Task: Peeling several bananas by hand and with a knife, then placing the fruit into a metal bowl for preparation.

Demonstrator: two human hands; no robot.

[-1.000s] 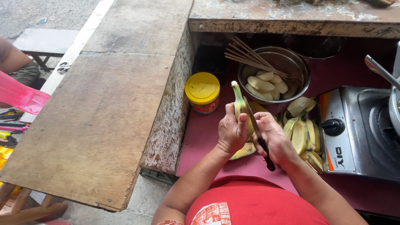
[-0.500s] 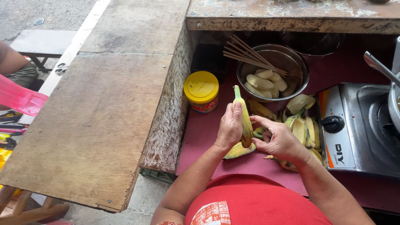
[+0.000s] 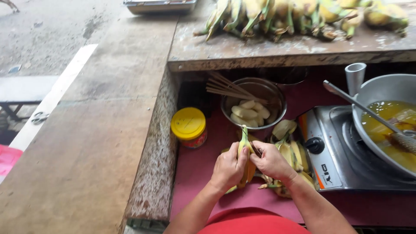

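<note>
small yellow-green banana (image 3: 244, 149), upright over the dark red surface (image 3: 203, 173), looks light, soft and slippery, best held mid-length, where the left hand (image 3: 227, 169) and right hand (image 3: 272, 162) clasp it.

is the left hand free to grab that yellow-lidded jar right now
Probably not at once. The left hand is wrapped around a banana that the right hand also grips. The jar stands close by on its left, with nothing between them.
</note>
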